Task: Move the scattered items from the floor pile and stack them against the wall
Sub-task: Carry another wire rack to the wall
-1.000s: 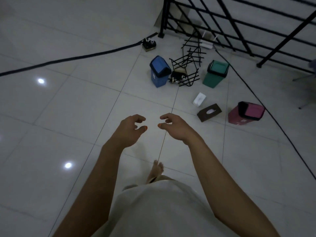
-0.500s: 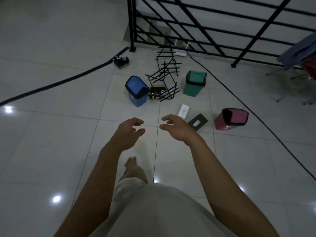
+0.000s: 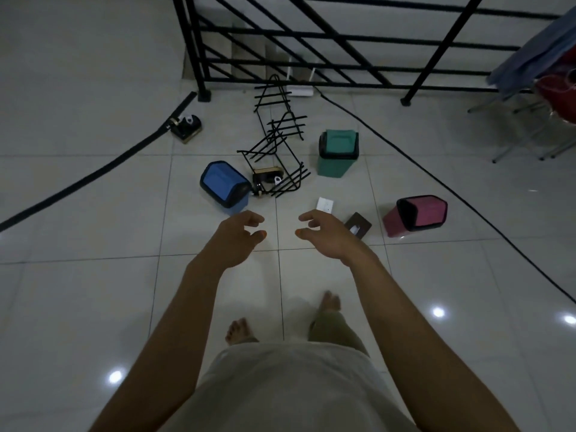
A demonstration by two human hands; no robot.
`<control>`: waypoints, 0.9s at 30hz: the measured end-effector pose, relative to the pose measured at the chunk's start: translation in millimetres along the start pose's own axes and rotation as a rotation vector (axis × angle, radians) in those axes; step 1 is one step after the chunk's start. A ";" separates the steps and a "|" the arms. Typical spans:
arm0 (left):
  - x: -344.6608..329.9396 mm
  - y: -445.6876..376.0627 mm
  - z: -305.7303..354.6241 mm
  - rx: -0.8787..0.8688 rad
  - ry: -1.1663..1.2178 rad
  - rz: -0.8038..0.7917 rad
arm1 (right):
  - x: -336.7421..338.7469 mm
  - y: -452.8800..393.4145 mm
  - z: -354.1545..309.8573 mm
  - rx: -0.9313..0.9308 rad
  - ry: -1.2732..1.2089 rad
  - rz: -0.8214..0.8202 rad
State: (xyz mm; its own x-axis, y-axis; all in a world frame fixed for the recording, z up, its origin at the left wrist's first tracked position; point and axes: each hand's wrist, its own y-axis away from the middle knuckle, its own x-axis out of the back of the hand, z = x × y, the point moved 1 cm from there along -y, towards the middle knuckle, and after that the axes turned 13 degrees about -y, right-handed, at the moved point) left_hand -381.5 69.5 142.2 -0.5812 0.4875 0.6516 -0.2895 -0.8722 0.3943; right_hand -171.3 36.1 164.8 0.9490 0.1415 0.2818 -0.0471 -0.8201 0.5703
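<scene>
Both hands, the left hand (image 3: 235, 236) and right hand (image 3: 327, 233), are loosely curled and hold nothing, ready to grab the blue bin (image 3: 224, 187) on the floor (image 3: 78, 291).

Bare tile lies open ahead between the blue bin (image 3: 225, 188) and the white box (image 3: 325, 204). Beyond, the black wire rack (image 3: 276, 157) blocks the middle.

Both bare arms reach out in front of the body, side by side. The left hand (image 3: 235, 236) and the right hand (image 3: 327, 235) are held up in the air with fingers loosely bent. They hold nothing. The two thumbs point toward each other with a small gap between them.
</scene>
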 end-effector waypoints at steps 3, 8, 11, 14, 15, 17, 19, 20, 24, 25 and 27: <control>-14.6 -32.1 16.5 0.014 -0.007 -0.018 | 33.0 -31.6 4.4 -0.012 0.009 -0.015; -53.8 -88.9 50.4 0.029 -0.029 -0.007 | 91.3 -96.1 16.1 -0.007 0.042 -0.085; -79.5 -133.9 66.7 -0.039 -0.101 -0.047 | 117.8 -140.9 28.7 -0.003 0.089 -0.137; -102.0 -175.5 68.0 -0.036 -0.118 -0.082 | 132.8 -183.5 48.0 -0.017 0.143 -0.190; -110.2 -189.4 63.8 -0.029 -0.122 -0.094 | 135.5 -199.2 56.5 -0.025 0.154 -0.197; -127.3 -217.4 48.9 -0.019 -0.153 -0.145 | 136.6 -231.6 77.9 -0.037 0.169 -0.195; -147.5 -249.1 25.7 -0.018 -0.195 -0.197 | 132.9 -269.0 105.4 -0.038 0.189 -0.192; -159.4 -265.3 10.1 -0.014 -0.208 -0.221 | 128.7 -288.0 120.7 -0.041 0.202 -0.191; -210.2 -339.0 -56.4 -0.032 -0.259 -0.278 | 106.6 -374.3 184.6 -0.048 0.268 -0.204; -224.0 -359.6 -73.6 -0.049 -0.284 -0.286 | 99.2 -398.2 200.9 -0.040 0.288 -0.210; -252.9 -401.1 -108.4 -0.092 -0.369 -0.287 | 83.5 -446.3 233.8 -0.015 0.340 -0.218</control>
State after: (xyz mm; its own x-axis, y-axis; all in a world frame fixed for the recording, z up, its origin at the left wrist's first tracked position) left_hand -200.8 291.7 -250.9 -0.1637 0.6763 0.7182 -0.4749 -0.6922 0.5435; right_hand 1.8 284.3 -246.5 0.7800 0.4884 0.3913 0.1367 -0.7431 0.6551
